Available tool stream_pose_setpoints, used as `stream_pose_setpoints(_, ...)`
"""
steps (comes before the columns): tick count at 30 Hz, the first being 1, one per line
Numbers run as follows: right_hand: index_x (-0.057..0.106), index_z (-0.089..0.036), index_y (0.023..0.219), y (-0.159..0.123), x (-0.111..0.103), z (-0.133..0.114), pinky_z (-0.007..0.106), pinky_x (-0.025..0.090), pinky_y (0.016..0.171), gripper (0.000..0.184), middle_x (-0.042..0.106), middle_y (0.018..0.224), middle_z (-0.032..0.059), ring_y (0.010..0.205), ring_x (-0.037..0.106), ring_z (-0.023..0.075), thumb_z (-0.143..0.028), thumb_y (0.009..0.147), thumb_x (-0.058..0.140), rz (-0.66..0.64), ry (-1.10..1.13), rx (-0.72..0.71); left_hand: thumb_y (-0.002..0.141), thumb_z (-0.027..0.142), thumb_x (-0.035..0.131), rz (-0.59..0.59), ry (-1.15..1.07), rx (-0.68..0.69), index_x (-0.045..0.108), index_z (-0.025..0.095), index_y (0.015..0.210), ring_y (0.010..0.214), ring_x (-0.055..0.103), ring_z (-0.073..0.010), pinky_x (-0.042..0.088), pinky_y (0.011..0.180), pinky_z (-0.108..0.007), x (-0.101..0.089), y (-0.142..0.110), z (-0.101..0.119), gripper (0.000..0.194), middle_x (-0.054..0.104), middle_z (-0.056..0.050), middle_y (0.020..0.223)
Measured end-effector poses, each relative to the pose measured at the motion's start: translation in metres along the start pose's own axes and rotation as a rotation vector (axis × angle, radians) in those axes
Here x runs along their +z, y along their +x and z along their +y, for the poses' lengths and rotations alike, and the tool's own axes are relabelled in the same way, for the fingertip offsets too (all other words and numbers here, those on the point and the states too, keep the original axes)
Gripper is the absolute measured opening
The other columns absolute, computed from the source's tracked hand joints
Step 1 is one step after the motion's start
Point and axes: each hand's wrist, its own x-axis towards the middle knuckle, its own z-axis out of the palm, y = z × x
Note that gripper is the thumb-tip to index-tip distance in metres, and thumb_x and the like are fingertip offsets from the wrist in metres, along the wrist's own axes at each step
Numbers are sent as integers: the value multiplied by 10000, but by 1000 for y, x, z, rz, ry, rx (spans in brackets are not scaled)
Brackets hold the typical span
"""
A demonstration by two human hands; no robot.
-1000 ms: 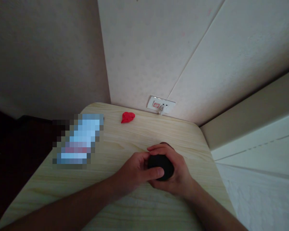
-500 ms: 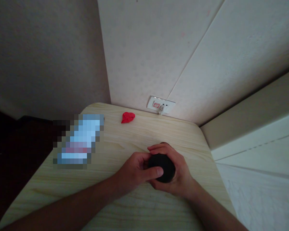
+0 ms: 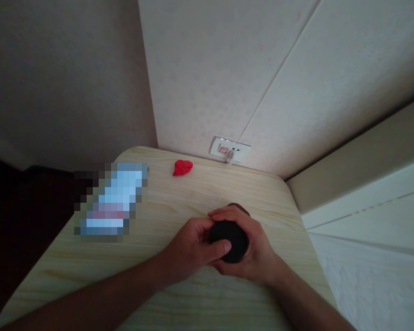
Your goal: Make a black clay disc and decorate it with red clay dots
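A black, round, flat-topped object (image 3: 228, 242) is between my two hands, over the front right part of the wooden table. My left hand (image 3: 198, 246) grips its left side, with the thumb lying across the black top. From the right, my right hand (image 3: 257, 243) curls its fingers around the far side and its thumb around the near side. Past the right knuckles shows a dark brown curved edge (image 3: 240, 208); whether it belongs to the same object cannot be told. The object's underside and sides are mostly hidden by my fingers.
A crumpled red piece (image 3: 182, 168) lies near the back edge of the light wooden table (image 3: 158, 193). On the left side rests a pixelated, phone-like rectangle (image 3: 113, 200). A wall socket (image 3: 230, 148) with a clear plug sits just above the table's back edge.
Slightly more of the dark brown edge shows behind my right hand. Both hands keep their grip on the black round object, and the view has shifted very little.
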Motion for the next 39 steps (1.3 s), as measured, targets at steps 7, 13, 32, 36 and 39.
stream_pose_setpoints(7, 608, -232, 1259, -1, 1, 2, 397, 546, 888, 654, 688, 1174, 81, 1044, 658, 256, -190, 643, 826, 41, -58, 23, 764, 360, 790, 14, 24, 3, 643, 109, 830, 675, 507, -130, 407, 625, -245, 4, -1, 1, 298, 564, 9, 725)
stream_pose_setpoints(13, 606, -228, 1220, -1, 0, 6, 410, 543, 915, 633, 695, 1190, 87, 1067, 657, 266, -210, 639, 856, 11, -155, 3, 837, 379, 726, 1, 87, 40, 586, 136, 797, 659, 423, -114, 337, 586, -236, 4, -3, 0, 284, 483, 32, 712)
stream_pose_setpoints(32, 601, -220, 1181, 1, 4, 1, 413, 574, 824, 530, 710, 1042, 85, 942, 664, 259, -198, 687, 792, 89, -243, -117, 913, 498, 631, -7, 139, 59, 612, 134, 820, 676, 407, -129, 343, 623, -259, 2, -4, 0, 376, 471, 26, 707)
stream_pose_setpoints(36, 493, -218, 1377, -2, 3, 2, 438, 582, 887, 734, 673, 1208, 126, 1047, 657, 282, -257, 721, 820, 83, -287, -79, 903, 459, 660, 29, 97, 59, 655, 133, 882, 741, 514, -158, 417, 693, -278, 1, -3, 0, 327, 597, -10, 787)
stream_pose_setpoints(39, 501, -221, 1379, -2, 3, 2, 430, 583, 889, 681, 685, 1168, 118, 1040, 663, 272, -242, 768, 800, 70, -303, -137, 906, 425, 662, 28, 101, 80, 684, 132, 944, 823, 572, -191, 457, 765, -303, 1, -3, 4, 297, 667, -39, 873)
